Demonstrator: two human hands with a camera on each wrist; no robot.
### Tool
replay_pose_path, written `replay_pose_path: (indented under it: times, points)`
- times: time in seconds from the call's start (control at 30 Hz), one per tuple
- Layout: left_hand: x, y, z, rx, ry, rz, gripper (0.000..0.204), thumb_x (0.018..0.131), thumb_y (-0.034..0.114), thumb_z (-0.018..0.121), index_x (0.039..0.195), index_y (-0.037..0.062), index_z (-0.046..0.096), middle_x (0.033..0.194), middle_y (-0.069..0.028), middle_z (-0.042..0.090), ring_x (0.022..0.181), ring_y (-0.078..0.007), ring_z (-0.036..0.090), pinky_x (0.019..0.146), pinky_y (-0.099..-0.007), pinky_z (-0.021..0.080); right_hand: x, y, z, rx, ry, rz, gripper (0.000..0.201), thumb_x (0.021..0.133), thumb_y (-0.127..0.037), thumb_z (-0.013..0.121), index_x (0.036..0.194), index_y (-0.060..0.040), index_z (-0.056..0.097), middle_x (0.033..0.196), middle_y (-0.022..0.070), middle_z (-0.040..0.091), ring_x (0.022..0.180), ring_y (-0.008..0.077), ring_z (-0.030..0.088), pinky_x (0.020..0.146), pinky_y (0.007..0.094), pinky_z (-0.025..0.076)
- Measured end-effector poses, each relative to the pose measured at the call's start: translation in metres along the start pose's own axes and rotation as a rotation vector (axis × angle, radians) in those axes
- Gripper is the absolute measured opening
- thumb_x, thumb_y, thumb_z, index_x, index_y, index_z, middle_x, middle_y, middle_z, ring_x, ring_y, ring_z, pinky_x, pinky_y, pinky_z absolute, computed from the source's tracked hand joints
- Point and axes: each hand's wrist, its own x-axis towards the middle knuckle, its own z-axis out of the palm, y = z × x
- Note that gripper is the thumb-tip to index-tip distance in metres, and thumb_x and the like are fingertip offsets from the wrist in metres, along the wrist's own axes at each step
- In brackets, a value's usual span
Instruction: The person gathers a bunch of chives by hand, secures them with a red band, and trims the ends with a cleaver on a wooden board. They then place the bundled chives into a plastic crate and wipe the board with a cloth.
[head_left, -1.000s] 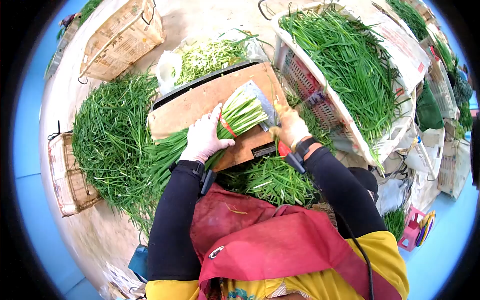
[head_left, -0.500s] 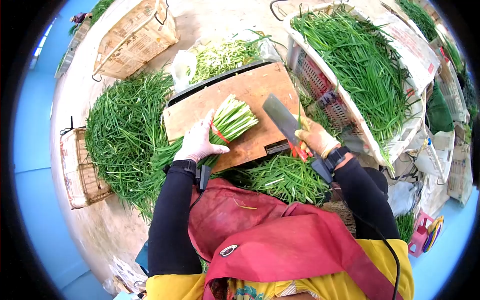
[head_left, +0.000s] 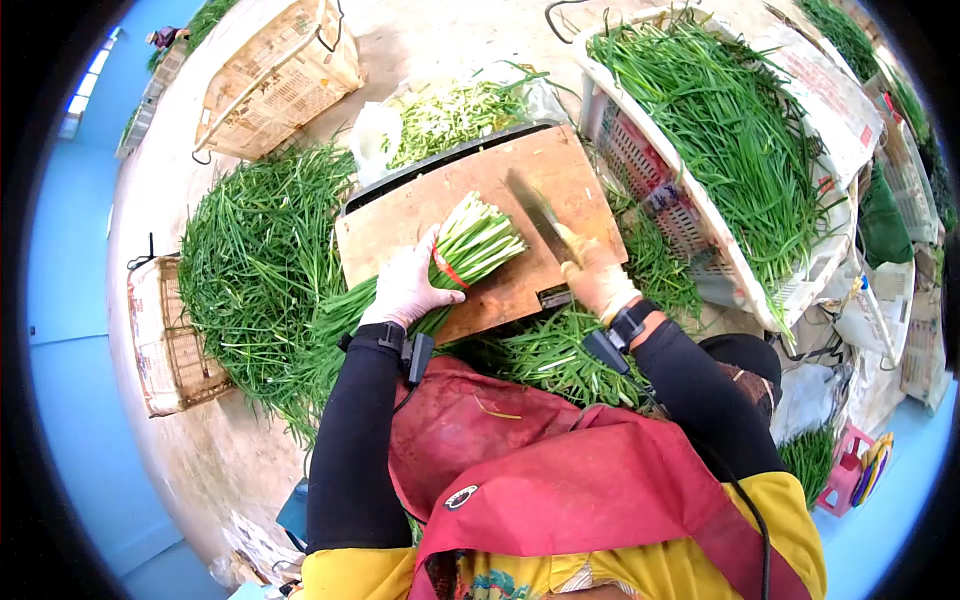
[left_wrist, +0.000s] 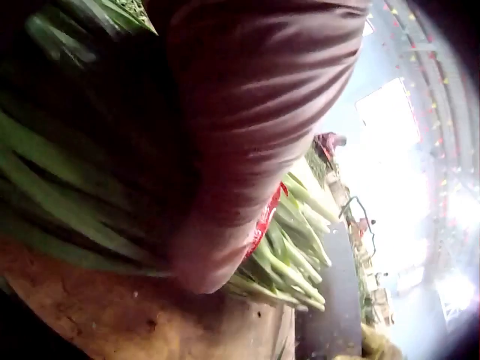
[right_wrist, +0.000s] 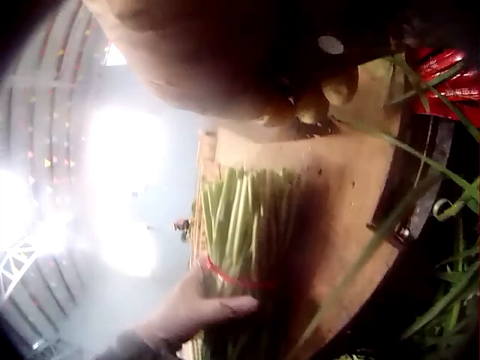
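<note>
A bundle of garlic chives (head_left: 478, 240) lies on a wooden board (head_left: 570, 170), bound with a red band near its pale cut ends. My gloved left hand (head_left: 405, 285) grips the bundle just behind the band, thumb along the near side. In the right wrist view the pale stems (right_wrist: 240, 210) point up, cut fairly level. My gloved right hand (head_left: 600, 280) grips a cleaver (head_left: 535, 210) by its handle, blurred in the head view, its blade over the board a little right of the stem ends. The grey blade (left_wrist: 337, 277) also shows beyond the stems in the left wrist view.
Loose chives (head_left: 265, 260) are heaped left of the board, with more (head_left: 560, 355) below its near edge. Pale trimmings (head_left: 450, 125) lie on plastic behind it. A white crate (head_left: 655, 190) full of chives stands at right; another crate (head_left: 285, 80) stands at back left.
The cleaver went from beside the stem ends out to the right, then came partway back left over the board. Red strips near the right hand no longer show. The left hand keeps its grip.
</note>
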Motion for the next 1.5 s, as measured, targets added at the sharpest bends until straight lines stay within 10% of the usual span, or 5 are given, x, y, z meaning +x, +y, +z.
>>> replay_pose_path:
  times: [0.17, 0.27, 0.7, 0.9, 1.5]
  points:
    - [0.001, 0.004, 0.001, 0.029, -0.085, -0.056, 0.113, 0.057, 0.045, 0.086, 0.149, 0.0144, 0.027, 0.113, -0.0165, 0.059, 0.106, -0.0330, 0.058, 0.092, -0.0423, 0.045, 0.009, 0.034, 0.002, 0.694, -0.080, 0.566, 0.055, 0.081, -0.003, 0.054, 0.135, 0.0015, 0.045, 0.119, 0.0213, 0.060, 0.096, 0.0347, 0.062, 0.085, 0.0372, 0.049]
    - [-0.002, 0.006, 0.005, 0.028, -0.036, -0.049, 0.112, 0.056, 0.041, 0.087, 0.148, 0.0150, 0.029, 0.113, -0.0171, 0.060, 0.106, -0.0335, 0.059, 0.092, -0.0419, 0.047, 0.023, 0.040, 0.005, -0.286, 0.267, 0.047, 0.051, 0.082, -0.012, 0.055, 0.132, -0.0028, 0.049, 0.118, 0.0195, 0.059, 0.103, 0.0376, 0.059, 0.091, 0.0430, 0.047]
    - [0.000, 0.005, 0.002, 0.033, -0.064, -0.063, 0.113, 0.057, 0.046, 0.086, 0.148, 0.0133, 0.028, 0.116, -0.0172, 0.058, 0.109, -0.0332, 0.058, 0.093, -0.0414, 0.046, 0.099, 0.009, 0.005, -0.268, -0.082, -0.115, 0.027, 0.084, -0.029, 0.057, 0.087, -0.0044, 0.069, 0.085, 0.0210, 0.067, 0.082, 0.0396, 0.064, 0.077, 0.0472, 0.049]
    - [-0.001, 0.000, -0.001, -0.032, -0.089, -0.052, 0.113, 0.057, 0.048, 0.086, 0.148, 0.0108, 0.029, 0.122, -0.0183, 0.057, 0.115, -0.0337, 0.055, 0.098, -0.0414, 0.043, 0.013, -0.018, -0.099, -0.410, -0.831, 0.220, 0.039, 0.090, -0.038, 0.055, 0.083, -0.0017, 0.066, 0.079, 0.0191, 0.066, 0.082, 0.0371, 0.064, 0.073, 0.0448, 0.049]
    - [0.029, 0.048, 0.019, -0.036, 0.138, -0.028, 0.121, 0.053, 0.047, 0.088, 0.146, 0.0009, 0.026, 0.127, -0.0211, 0.054, 0.116, -0.0336, 0.054, 0.099, -0.0395, 0.044, 0.032, 0.045, -0.028, 0.036, -0.274, 0.239, 0.073, 0.074, -0.009, 0.067, 0.140, 0.0020, 0.037, 0.105, 0.0219, 0.066, 0.091, 0.0308, 0.066, 0.081, 0.0362, 0.052]
